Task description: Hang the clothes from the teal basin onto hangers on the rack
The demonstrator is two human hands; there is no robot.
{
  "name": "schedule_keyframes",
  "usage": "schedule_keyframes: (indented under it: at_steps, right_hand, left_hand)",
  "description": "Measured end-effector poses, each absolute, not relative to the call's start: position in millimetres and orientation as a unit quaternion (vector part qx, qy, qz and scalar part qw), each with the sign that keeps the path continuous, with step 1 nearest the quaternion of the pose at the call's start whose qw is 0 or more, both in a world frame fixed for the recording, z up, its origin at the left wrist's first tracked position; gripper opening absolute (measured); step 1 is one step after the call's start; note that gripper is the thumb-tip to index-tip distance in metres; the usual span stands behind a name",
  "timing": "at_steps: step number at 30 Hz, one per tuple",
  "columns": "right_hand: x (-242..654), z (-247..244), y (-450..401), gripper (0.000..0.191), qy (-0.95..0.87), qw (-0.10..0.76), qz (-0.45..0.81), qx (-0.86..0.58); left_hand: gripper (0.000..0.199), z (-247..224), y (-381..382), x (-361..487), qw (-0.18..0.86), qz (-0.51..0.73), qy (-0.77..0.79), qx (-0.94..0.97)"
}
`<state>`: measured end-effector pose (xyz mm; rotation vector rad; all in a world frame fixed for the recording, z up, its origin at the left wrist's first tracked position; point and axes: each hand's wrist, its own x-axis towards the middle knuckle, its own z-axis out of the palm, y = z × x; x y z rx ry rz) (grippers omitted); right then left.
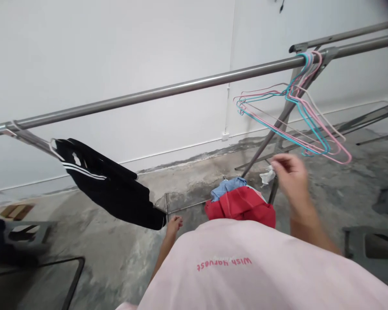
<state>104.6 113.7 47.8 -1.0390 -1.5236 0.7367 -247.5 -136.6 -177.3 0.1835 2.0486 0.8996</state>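
Observation:
My right hand (291,176) is raised in front of me with its fingers loosely curled and nothing in it. It hovers just below a bunch of pink, teal and white wire hangers (297,114) hooked on a steel rail (181,88). My left hand (173,225) hangs low, holding nothing, just under the hem of a black garment with white stripes (110,187) that hangs from the rail's left part. A red garment (242,206) and a blue one (228,186) lie piled below my chest.
The rack's crossed legs (268,140) stand on a stained concrete floor (116,249) by a white wall. A small white crumpled piece (267,175) lies near the legs. Dark frames (368,249) sit at right and lower left.

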Motion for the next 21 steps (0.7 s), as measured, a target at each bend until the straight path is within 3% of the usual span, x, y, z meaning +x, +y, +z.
schedule_keyframes:
  at_steps: [3,7,13,21]
  right_hand:
    - [142,73,140,0.024,-0.618,0.628,0.086,-0.465]
    - [170,81,168,0.032,-0.641,0.563,-0.080,-0.516]
    - [163,68,187,0.038,-0.692,0.455,-0.083,-0.554]
    - [153,69,200,0.039,-0.676,0.458,-0.084,-0.571]
  left_hand:
    - [0.010,-179,-134,-247,0.437,0.355,0.823,0.079]
    - [0.009,-183,-135,-248,0.437,0.350,0.825,0.076]
    - [0.016,-183,-142,-250,0.432,0.340,0.833,0.064]
    - [0.019,-183,-150,-250,0.426,0.327,0.841,0.066]
